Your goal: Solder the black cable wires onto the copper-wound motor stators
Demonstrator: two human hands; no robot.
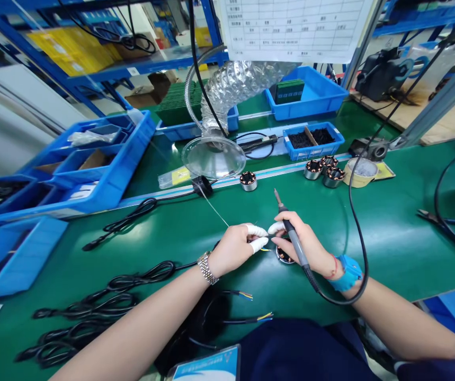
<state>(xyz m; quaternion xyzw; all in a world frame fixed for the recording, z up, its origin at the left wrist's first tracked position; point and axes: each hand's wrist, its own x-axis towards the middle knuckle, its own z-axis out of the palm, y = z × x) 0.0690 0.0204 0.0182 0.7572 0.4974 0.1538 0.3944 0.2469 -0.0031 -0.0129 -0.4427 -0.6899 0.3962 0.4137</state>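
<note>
Light Tool with a Hot End, and a Very Fine Piece in the Fingertips

The right hand (309, 243) is closed around a slim grey-and-black soldering iron (297, 246), whose narrow metal tip points away from the person. I judge it light and stiff. The handle is the proper place to hold; the tip may be hot. Its flexible black cord (343, 303) hangs in a loop beside the wrist and can pull a little.

The left hand (235, 246), with white covers on thumb and forefinger, has these fingertips pressed together and seems to pinch a thin dark piece (270, 236). The right fingertips come close to its other end; whether they also grip it, I cannot tell. This piece looks light, easily bent and perhaps slippery, so a gentle hold near its end would suit.

Partly under the right hand, on the green table (163, 233), sits a round metal-rimmed core with copper windings (285, 257). It is probably rigid and rather heavy for its size, but the windings may be fragile: better take it by the outer rim.
</note>
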